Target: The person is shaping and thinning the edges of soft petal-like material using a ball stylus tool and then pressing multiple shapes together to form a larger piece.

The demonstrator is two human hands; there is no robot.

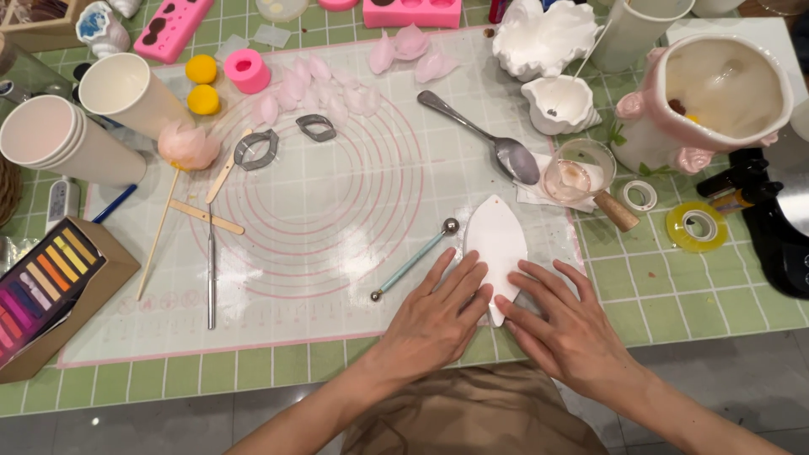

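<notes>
Green-tiled table [674,278] is covered by a translucent work mat [337,278] printed with pink rings, and on its near right part a white leaf-shaped sheet [495,240] lies flat, its point aimed far. The left hand [434,324] and the right hand [569,329] are laid on its near end, fingers [463,274] spread and pressed flat rather than pinching; in judgement, the sheet is best smoothed with even, light pressure outward from the middle, so no crease is left. A ball-tipped tool [413,261] lies just left, a spoon [489,139] farther off, paper cups [76,126] and chalk pastels [42,286] at left.
</notes>
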